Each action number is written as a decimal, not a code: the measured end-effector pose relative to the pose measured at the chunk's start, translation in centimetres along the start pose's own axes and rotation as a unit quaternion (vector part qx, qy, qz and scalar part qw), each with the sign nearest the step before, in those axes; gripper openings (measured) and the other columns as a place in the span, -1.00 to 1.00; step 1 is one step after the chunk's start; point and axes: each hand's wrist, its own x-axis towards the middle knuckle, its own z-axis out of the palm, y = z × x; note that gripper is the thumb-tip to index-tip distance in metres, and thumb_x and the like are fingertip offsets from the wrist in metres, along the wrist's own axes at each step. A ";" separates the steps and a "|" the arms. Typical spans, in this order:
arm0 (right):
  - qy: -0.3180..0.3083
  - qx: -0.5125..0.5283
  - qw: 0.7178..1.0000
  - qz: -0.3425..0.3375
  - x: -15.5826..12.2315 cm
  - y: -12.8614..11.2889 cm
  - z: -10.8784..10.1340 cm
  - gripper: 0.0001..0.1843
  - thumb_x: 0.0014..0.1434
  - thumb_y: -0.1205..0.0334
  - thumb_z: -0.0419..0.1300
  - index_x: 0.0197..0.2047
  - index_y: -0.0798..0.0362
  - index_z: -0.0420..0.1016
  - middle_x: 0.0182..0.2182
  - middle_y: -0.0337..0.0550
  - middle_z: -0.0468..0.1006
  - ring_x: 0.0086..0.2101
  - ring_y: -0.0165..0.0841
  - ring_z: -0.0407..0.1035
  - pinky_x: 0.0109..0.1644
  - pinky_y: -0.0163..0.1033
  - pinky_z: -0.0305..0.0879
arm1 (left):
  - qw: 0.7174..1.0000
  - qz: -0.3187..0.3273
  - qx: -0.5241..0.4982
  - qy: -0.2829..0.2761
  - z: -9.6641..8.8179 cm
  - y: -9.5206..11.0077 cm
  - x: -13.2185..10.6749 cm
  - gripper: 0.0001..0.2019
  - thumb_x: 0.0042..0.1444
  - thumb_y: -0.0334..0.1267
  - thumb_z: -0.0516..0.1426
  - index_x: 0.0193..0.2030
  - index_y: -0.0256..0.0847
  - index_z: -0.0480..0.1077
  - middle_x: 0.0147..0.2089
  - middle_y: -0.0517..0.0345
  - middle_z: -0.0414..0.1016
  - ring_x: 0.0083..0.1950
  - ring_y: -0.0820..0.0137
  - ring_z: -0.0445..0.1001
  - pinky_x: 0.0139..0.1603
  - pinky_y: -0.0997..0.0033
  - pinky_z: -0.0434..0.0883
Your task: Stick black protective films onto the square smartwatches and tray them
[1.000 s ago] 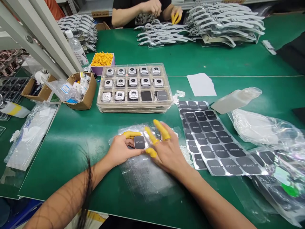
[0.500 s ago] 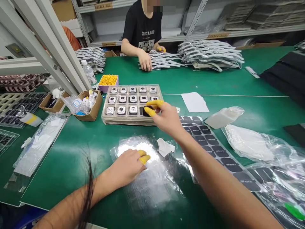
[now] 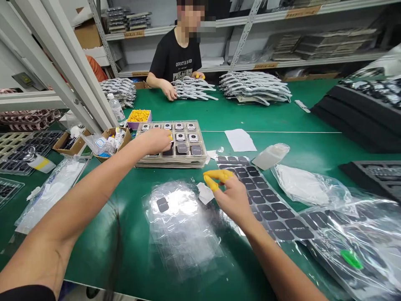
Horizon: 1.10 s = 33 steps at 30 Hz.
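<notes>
My left hand (image 3: 156, 141) reaches over the clear tray (image 3: 191, 164), its curled fingers by a dark square in the front row. A thin dark edge shows at a yellow-covered fingertip; whether it is held is hidden. The tray holds silver watch-like cases (image 3: 180, 136), and black square pieces (image 3: 196, 150) top several front ones. My right hand (image 3: 232, 194) hovers right of the clear plastic film (image 3: 188, 246). Its yellow-covered thumb and index finger meet at the tips; anything between them is too small to see. One black sticker (image 3: 162, 205) lies on the film.
A sheet of black stickers (image 3: 272, 209) is right of my right hand. White paper scraps (image 3: 205, 193), a translucent bottle (image 3: 271, 156) and plastic bags (image 3: 313, 188) lie nearby. Yellow finger cots fill a box (image 3: 139, 116). Across the table a person (image 3: 175, 58) handles grey strips.
My left hand has moved from the film up to the tray. My right hand has drawn back from the tray, with no black piece visible in it. The black sticker on the film is uncovered.
</notes>
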 end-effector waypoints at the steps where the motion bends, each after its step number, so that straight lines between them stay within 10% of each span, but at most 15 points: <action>1: -0.001 0.019 1.000 0.016 -1.2 -0.3 -0.1 -0.86 0.31 0.16 0.18 -0.15 -0.08 0.58 -0.20 -0.16 0.64 -0.19 -0.21 0.45 -0.12 -0.04 0.38 | 0.997 -0.016 -0.049 0.050 0.3 0.9 -1.1 -0.68 0.31 -0.28 0.01 -0.19 -0.44 0.54 -0.03 -0.22 0.51 0.05 0.13 0.50 0.18 0.13 0.35; 5: 0.010 0.087 0.996 -0.025 -3.6 -2.4 0.0 -0.77 0.31 0.22 0.22 0.03 -0.10 0.52 -0.17 -0.14 0.59 -0.20 -0.25 0.44 -0.11 -0.06 0.41 | 0.883 -0.070 -0.422 0.194 3.0 7.6 -7.3 -0.71 0.32 -0.17 0.06 0.03 -0.30 0.44 0.15 -0.15 0.48 0.14 0.20 0.49 0.21 0.11 0.39; 8: -0.048 0.142 0.983 -0.108 -3.6 -4.0 0.4 -0.63 0.32 0.28 0.20 0.17 -0.13 0.41 -0.05 -0.09 0.52 -0.06 -0.23 0.42 -0.02 -0.04 0.44 | 0.674 -0.082 -0.730 0.078 6.3 13.0 -11.0 -0.65 0.26 -0.01 0.15 0.03 -0.22 0.39 -0.12 -0.02 0.58 -0.13 0.28 0.59 -0.04 0.18 0.52; 10: -0.110 0.157 0.972 -0.139 -3.4 -4.3 0.8 -0.59 0.34 0.30 0.17 0.23 -0.14 0.37 0.05 -0.04 0.45 -0.02 -0.24 0.40 -0.01 -0.04 0.47 | 0.582 -0.086 -0.809 0.017 8.1 15.0 -12.3 -0.62 0.15 0.00 0.28 -0.05 -0.22 0.42 -0.23 0.07 0.57 -0.23 0.33 0.58 -0.12 0.25 0.53; 16: -0.190 0.143 0.950 -0.200 -3.9 -3.6 2.6 -0.80 0.35 0.33 0.15 -0.02 -0.11 0.50 0.13 -0.04 0.42 -0.01 -0.25 0.37 -0.01 -0.01 0.45 | 0.491 -0.118 -0.860 -0.067 9.6 15.0 -12.8 -0.33 -0.18 -0.20 0.49 0.07 -0.19 0.36 -0.23 0.13 0.55 -0.34 0.41 0.56 -0.24 0.36 0.51; 22: -0.125 0.171 0.975 -0.063 -4.7 -4.2 3.7 -0.90 0.39 0.22 0.07 -0.17 -0.05 0.40 -0.04 -0.08 0.50 -0.04 -0.24 0.41 0.03 0.01 0.40 | 0.474 -0.120 -0.872 -0.029 10.1 14.5 -13.1 -0.29 -0.32 -0.33 0.53 0.04 -0.19 0.42 -0.11 0.12 0.53 -0.18 0.41 0.56 -0.09 0.34 0.53; 26: -0.143 0.136 0.980 0.021 -4.5 -3.2 3.5 -0.75 0.45 0.15 -0.03 -0.23 -0.03 0.38 -0.20 -0.11 0.53 -0.17 -0.26 0.44 -0.06 -0.08 0.41 | 0.553 -0.151 -0.820 -0.009 10.7 14.0 -13.1 -0.36 -0.16 -0.29 0.47 0.11 -0.22 0.44 -0.12 0.09 0.55 -0.11 0.37 0.57 -0.01 0.31 0.50; 33: -0.095 -0.258 0.959 -0.063 -5.2 -1.7 4.0 -0.73 0.39 0.09 0.09 -0.04 0.03 0.55 -0.22 0.04 0.52 -0.23 -0.14 0.39 -0.37 -0.15 0.27 | 0.643 -0.201 -0.736 0.063 11.2 14.2 -12.8 -0.45 -0.11 -0.24 0.42 0.05 -0.23 0.41 -0.19 0.12 0.56 -0.18 0.35 0.59 -0.12 0.35 0.51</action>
